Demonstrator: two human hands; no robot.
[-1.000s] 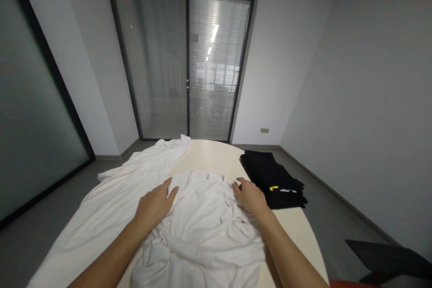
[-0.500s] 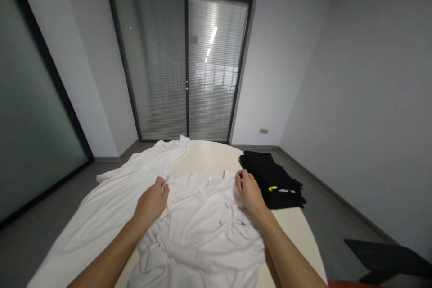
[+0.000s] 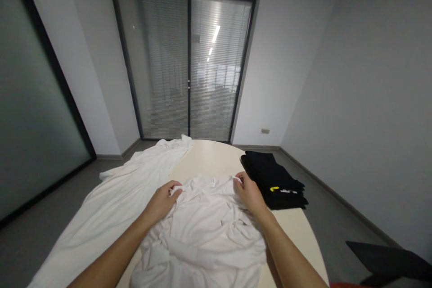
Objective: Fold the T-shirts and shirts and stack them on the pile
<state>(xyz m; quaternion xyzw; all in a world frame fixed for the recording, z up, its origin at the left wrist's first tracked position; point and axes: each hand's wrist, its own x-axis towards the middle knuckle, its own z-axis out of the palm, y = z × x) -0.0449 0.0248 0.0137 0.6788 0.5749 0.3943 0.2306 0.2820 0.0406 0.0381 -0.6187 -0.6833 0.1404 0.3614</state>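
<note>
A white T-shirt (image 3: 205, 220) lies crumpled on the table in front of me, its neckline and small label toward the far side. My left hand (image 3: 165, 198) pinches the shirt at its far left, near the shoulder. At the far right shoulder, my right hand (image 3: 248, 189) is closed on the fabric too. The lower part of the shirt is bunched in folds toward me, and its near end runs out of the picture.
More white fabric (image 3: 128, 198) spreads along the table's left side and over its edge. A stack of folded black clothes (image 3: 273, 175) with a yellow mark sits at the right. The pale rounded table (image 3: 212, 155) stands before a glass door (image 3: 189, 63). A black chair part (image 3: 388, 258) shows lower right.
My left hand has moved right and slightly toward me, drawing the shirt's left shoulder inward. My right hand stays nearly in place, still on the fabric.
</note>
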